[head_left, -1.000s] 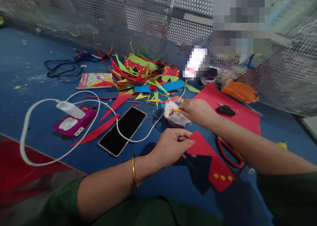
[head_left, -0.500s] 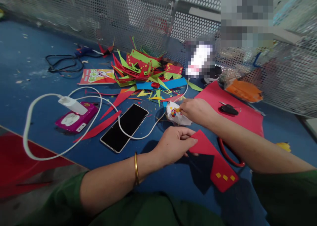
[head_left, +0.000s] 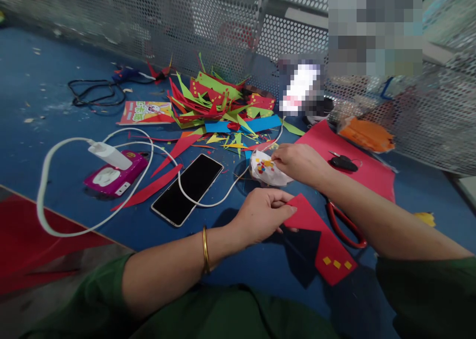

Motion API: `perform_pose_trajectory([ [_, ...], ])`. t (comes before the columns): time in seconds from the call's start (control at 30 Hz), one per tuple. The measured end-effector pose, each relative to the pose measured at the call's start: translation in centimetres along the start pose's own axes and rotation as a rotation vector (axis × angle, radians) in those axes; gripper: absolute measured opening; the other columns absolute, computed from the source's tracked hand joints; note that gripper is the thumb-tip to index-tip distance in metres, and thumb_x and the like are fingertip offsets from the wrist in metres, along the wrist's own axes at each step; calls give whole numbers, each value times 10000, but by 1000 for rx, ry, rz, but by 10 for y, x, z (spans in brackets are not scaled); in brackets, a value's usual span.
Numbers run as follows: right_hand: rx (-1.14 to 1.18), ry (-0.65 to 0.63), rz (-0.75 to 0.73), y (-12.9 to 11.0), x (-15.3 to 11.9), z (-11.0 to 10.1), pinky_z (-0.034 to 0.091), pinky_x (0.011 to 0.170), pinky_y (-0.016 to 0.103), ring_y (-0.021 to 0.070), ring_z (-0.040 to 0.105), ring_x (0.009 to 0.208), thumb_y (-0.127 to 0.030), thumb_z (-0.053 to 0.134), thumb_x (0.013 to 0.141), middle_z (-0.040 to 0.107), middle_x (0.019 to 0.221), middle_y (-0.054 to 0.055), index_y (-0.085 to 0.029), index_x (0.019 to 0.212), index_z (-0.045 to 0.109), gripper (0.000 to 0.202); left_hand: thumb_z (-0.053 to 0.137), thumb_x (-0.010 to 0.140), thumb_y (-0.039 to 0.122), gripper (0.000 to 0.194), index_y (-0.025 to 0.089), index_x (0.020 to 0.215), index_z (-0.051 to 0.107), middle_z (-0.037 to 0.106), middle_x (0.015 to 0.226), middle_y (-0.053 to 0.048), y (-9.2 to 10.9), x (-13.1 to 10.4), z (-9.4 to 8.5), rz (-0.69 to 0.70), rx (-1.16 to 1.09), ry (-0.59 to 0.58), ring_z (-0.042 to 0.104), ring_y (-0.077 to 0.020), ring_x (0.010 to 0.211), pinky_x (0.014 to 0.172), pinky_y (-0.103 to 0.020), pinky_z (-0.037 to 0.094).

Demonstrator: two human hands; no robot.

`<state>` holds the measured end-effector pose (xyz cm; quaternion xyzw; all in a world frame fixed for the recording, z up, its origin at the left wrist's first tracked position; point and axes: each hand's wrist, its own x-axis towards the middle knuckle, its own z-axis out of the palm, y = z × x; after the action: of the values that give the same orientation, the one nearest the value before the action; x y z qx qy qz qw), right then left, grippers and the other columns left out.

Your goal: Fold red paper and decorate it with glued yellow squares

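Blue table beneath outstretched hands

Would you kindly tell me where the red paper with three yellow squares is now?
In the head view, the red paper is right of centre, one end in the left hand, lower in the picture than the white dish.

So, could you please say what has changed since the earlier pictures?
The right hand has eased slightly toward the far edge of the white dish; its grip is unclear. The left hand still holds the red paper with its three yellow squares.
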<state>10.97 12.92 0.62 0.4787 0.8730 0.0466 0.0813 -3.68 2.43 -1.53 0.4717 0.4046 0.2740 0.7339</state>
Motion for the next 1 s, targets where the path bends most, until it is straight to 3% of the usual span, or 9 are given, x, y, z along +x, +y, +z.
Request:
perform_pose_trajectory([
  [0.33,257,63,177,4,-7,-9,327,563,270,155,598,671,-204,597,785,740,800,19,-204,806,725,130,582,881,123,204,161,980,757,703,671,-2,3,0,1,-19,1,6,696,-106,628,506,-155,463],
  [0.5,482,21,264,6,-6,-14,343,543,267,143,592,610,-215,612,777,715,694,6,-207,754,745,134,586,878,129,217,164,999,763,704,672,0,2,1,0,-17,-3,5,698,-110,629,512,-163,466],
  [0.77,974,-19,260,20,-8,-3,414,508,255,122,544,548,-262,669,720,688,639,2,-213,728,748,93,588,864,137,216,162,987,764,696,656,-4,0,1,0,-10,-18,2,687,-109,615,507,-169,453],
  [1.0,1150,-11,235,14,-26,-18,420,491,254,122,538,531,-270,686,714,660,613,-6,-220,772,727,87,579,849,116,160,151,853,736,688,625,5,-2,4,-1,5,-27,19,664,-87,582,505,-150,450],
])
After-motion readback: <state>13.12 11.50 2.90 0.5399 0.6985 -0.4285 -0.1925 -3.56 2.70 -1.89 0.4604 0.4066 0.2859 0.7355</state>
